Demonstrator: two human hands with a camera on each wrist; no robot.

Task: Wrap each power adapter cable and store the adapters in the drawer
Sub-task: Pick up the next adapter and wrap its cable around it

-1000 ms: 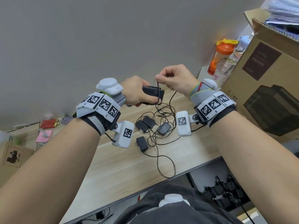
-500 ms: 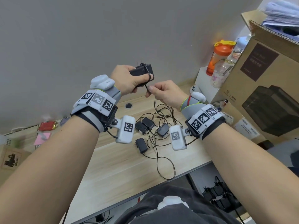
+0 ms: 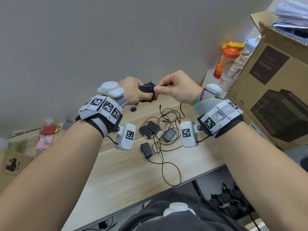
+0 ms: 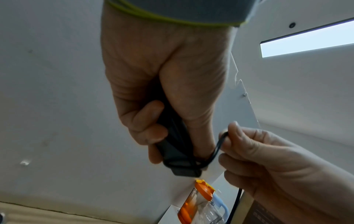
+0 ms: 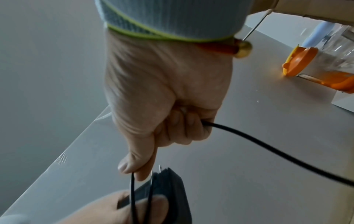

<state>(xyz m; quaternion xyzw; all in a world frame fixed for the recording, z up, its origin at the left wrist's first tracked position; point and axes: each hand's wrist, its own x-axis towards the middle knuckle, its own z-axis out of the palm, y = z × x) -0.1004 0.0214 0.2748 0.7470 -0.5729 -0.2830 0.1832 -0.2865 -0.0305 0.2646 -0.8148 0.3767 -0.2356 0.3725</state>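
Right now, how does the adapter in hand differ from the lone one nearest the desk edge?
The held adapter is up in the air, gripped by the left hand; the lone adapter lies flat on the desk. The held adapter has cable loops round its body, with the right hand pinching the cable; the lone adapter's cable trails loose. Both are black, with prongs.

Small brown box (image 3: 12,162) bears print, too blurred to read

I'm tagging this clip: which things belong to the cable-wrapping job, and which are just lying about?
Job: held adapter in left hand; its cable pinched by right hand; four adapters and tangled cables on the desk.
Lying about: orange bottle, cardboard box, pink notes.
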